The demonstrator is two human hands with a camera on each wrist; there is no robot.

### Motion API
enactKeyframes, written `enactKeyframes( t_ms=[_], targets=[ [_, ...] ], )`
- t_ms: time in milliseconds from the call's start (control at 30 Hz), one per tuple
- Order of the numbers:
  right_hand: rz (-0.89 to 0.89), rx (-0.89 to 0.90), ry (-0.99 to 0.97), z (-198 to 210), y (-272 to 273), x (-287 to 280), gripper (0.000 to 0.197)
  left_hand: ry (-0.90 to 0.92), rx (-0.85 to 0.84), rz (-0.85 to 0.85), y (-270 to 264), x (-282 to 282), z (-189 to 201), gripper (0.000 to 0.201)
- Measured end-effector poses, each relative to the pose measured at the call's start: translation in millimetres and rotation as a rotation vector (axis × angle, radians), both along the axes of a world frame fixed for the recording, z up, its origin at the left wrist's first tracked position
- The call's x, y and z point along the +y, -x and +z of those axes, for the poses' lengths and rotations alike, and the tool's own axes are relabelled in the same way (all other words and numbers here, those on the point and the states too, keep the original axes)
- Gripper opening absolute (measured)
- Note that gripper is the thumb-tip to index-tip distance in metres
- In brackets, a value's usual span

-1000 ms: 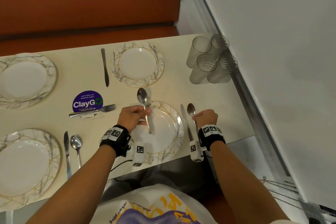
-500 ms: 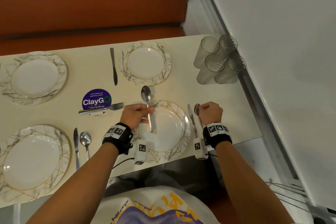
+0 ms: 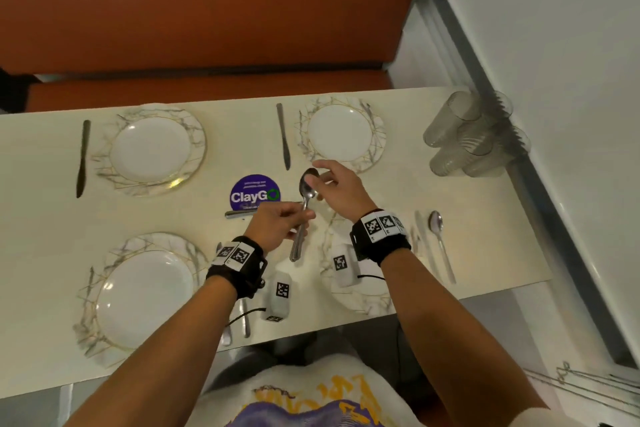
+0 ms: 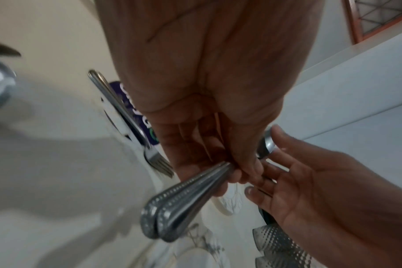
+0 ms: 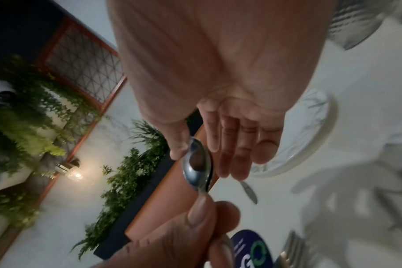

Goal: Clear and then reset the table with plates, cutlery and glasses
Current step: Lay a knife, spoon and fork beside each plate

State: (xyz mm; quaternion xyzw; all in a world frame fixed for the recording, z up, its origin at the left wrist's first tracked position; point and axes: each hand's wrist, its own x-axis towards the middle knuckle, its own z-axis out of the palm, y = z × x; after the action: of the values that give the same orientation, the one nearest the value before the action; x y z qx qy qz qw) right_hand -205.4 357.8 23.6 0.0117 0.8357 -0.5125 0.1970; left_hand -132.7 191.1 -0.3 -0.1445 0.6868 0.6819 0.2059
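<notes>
The left hand [image 3: 277, 224] grips two stacked spoons [image 3: 304, 215] by their handles, lifted above the surface [image 3: 194, 215]. The right hand [image 3: 337, 189], fingers straight and relaxed, touches their bowls, having come across from the spoon [image 3: 440, 239] and knife [image 3: 423, 243] on its right, near the surface's near edge. Glasses [image 3: 471, 135] crowd the far right corner; a fork [image 3: 239, 214] lies just left.

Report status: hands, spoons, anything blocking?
Left hand grips two spoons by the handles. Right hand open, fingers at the bowls. Fork on table beneath; nothing blocking.
</notes>
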Motion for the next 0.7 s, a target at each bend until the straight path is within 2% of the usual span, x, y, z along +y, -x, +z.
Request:
enactKeyframes(
  t_ms=[200,300,367,500,600,700],
  targets=[
    [0.132,0.102,-0.062,10.9,-9.9,-83.2,0.013,0.021,0.009,0.008,-19.2,-74.7,8.0,0.025],
    [0.097,0.132,-0.074,14.5,-13.0,-109.1,0.008,0.035,-0.011,0.111,-30.4,-112.5,9.1,0.024],
    [-0.005,0.118,0.005,15.6,-16.0,-122.2,0.005,0.036,-0.004,0.181,-33.9,-139.3,8.7,0.024],
    [-0.175,0.036,0.167,16.7,-27.7,-139.9,0.006,0.0,-0.001,0.33,-31.0,-185.7,18.7,0.03],
    [-0.164,-0.022,0.222,15.7,-43.7,-153.4,0.012,-0.106,0.008,0.409,-24.4,-203.2,28.1,0.031],
    [-0.093,-0.035,0.198,12.0,-58.9,-166.3,0.017,-0.229,0.026,0.463,-19.1,-202.1,35.5,0.02]
  ],
)
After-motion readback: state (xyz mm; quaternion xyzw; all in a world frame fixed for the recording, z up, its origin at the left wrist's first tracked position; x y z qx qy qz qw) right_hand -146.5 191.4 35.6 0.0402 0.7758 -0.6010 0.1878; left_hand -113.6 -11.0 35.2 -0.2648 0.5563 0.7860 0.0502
